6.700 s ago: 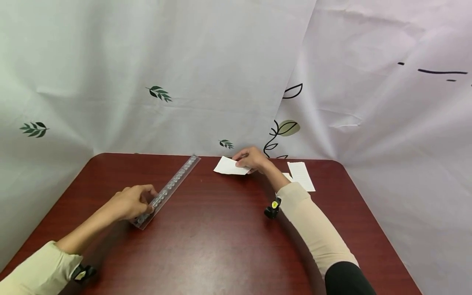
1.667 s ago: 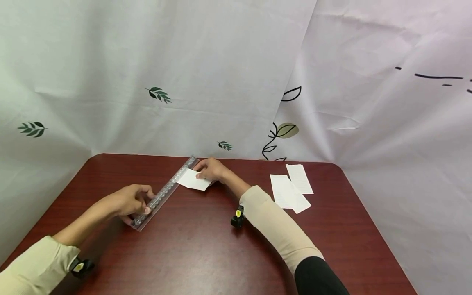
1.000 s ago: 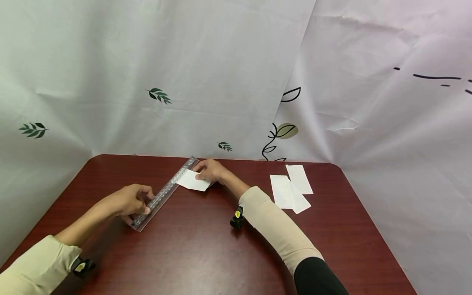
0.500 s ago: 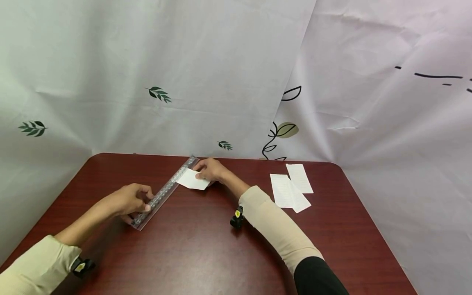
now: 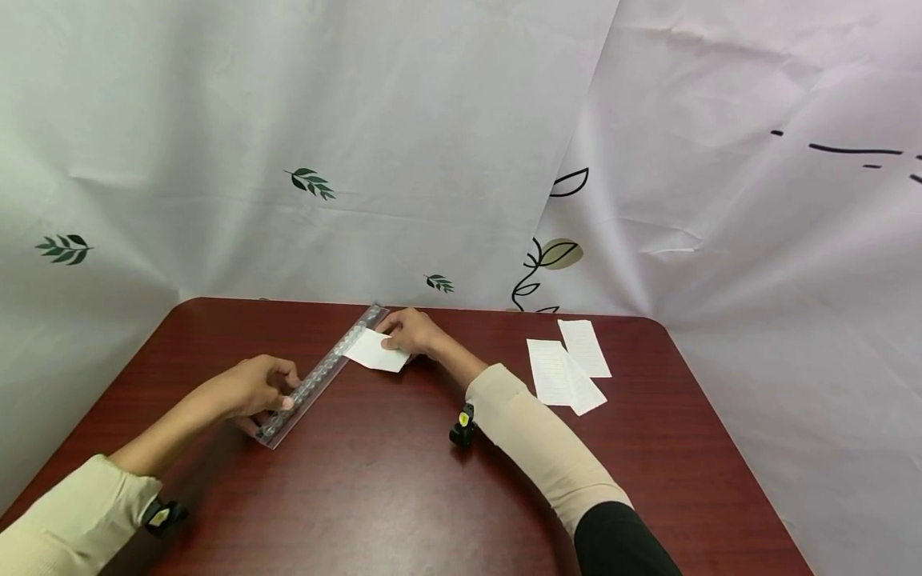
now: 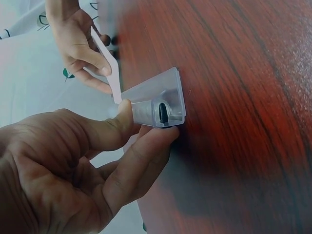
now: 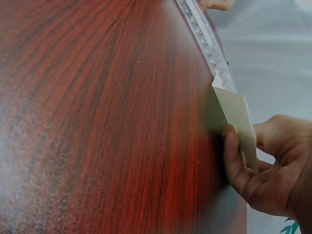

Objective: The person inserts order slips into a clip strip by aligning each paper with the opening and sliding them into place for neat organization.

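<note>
- Sleeve (image 5: 79, 516) on the left arm, cream, with a black device (image 5: 162, 516) at its cuff.
- Right sleeve (image 5: 536, 424), cream too, turning black further down, with a second black device (image 5: 463, 426) at the wrist.
- Dark red wood-grain table (image 5: 403, 488) under both arms.
- Left hand (image 5: 245, 390): thumb and fingers pinch the near end of a clear plastic strip (image 5: 330, 368).
- That strip runs diagonally away to the table's back edge, a row of bumps along it; a dark spot shows in its near end.
- White paper piece (image 5: 374, 350), slightly bent, its corner over the strip's far half; I cannot tell whether they touch.
- Right hand (image 5: 414, 330), thumb and fingers clamped on that paper's right side.
- Three white slips to the right, well apart from the strip: two overlapping (image 5: 553, 374), one just behind (image 5: 584, 348).
- Pale cloth (image 5: 403, 144) with leaf prints, behind the table.
</note>
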`<state>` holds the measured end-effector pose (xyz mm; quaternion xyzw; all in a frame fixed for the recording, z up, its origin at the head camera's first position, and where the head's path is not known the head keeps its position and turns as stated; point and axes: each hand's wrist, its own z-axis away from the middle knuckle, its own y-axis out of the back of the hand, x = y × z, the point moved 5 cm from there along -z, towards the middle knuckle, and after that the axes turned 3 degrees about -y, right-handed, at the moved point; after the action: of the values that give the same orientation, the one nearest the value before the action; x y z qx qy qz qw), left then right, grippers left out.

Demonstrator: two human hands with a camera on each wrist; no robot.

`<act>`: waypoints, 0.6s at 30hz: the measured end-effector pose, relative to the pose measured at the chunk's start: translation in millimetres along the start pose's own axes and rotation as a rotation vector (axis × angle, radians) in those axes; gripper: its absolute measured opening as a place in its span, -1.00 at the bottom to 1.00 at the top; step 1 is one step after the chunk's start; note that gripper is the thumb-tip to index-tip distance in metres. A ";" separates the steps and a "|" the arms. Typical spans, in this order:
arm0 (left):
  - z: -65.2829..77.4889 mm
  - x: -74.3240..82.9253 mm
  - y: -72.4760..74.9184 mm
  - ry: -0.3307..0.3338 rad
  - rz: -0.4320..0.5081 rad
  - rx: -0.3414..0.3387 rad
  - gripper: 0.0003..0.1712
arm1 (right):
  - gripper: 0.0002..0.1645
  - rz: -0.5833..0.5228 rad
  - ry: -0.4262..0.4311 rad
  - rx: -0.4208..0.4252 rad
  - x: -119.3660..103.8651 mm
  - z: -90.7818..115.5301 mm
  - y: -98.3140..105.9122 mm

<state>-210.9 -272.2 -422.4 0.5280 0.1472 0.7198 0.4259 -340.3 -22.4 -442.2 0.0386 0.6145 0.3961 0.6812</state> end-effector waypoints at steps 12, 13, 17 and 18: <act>-1.3 0.2 2.4 0.000 0.008 0.004 -0.85 | -0.74 0.088 0.034 0.030 -3.6 1.6 -2.0; -1.4 -0.2 2.2 0.003 0.010 0.005 -0.84 | -0.74 0.088 0.035 0.029 -3.5 1.7 -2.2; -2.0 -2.2 1.3 0.014 0.012 0.008 -0.83 | -0.73 0.086 0.045 0.022 -2.5 1.9 -3.1; -2.0 -2.5 1.2 0.017 0.012 0.011 -0.83 | -0.73 0.084 0.049 0.020 -2.2 2.1 -3.4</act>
<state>-213.0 -274.4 -424.0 0.5252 0.1514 0.7259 0.4175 -336.6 -25.1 -441.7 0.0615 0.6327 0.4188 0.6485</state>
